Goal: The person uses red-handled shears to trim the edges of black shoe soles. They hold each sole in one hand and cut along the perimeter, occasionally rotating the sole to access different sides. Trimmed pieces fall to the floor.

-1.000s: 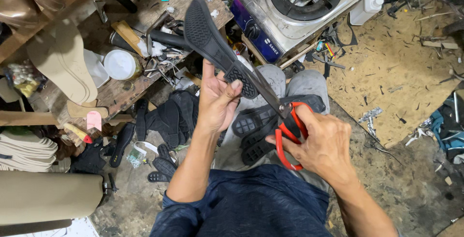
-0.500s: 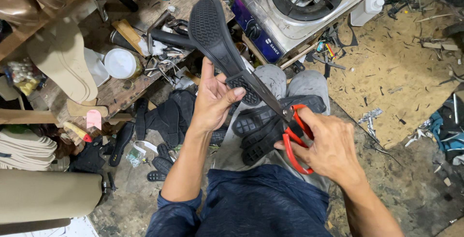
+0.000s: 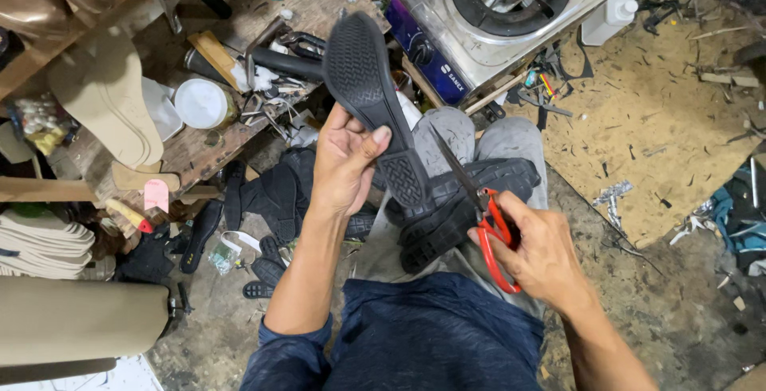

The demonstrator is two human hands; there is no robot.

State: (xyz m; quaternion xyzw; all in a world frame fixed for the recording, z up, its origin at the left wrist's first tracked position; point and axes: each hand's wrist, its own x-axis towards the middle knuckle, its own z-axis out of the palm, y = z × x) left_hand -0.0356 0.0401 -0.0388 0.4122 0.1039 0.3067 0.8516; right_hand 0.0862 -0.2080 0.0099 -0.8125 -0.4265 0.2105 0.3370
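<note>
Rubber, black and matte, makes up the shoe sole [image 3: 369, 100] held up above the person's lap: long and narrow-waisted, with a fine dotted tread on the broad front and a ribbed patch at the heel. The left hand [image 3: 345, 163] is clamped on its waist, thumb pressed across the tread side and fingers curled behind. The right hand [image 3: 542, 257] is closed through the red loops of one pair of scissors [image 3: 479, 207], whose thin dark steel blades point up toward the sole's heel; whether the tips touch it cannot be told. Just below the sole, two more black treaded soles [image 3: 467, 207] lie stacked on the grey-trousered knees.

Left of the sole stands a worn wooden desk [image 3: 199, 148], scratched and cluttered, carrying one round white lid [image 3: 200, 104], a black cylindrical handle [image 3: 287, 64] and small metal tools. Further left of the sole, a stack of pale beige insoles [image 3: 104, 100] leans on a shelf edge, and another pile of cream soles [image 3: 40, 239] sits lower down. Above and to the right of the sole is one steel gas stove [image 3: 503, 8] with a single rusty ring burner. Right of the sole the floor is a tan board [image 3: 662, 120] strewn with black offcuts; below it, bare grimy concrete holds scattered dark strap pieces [image 3: 255, 199]
</note>
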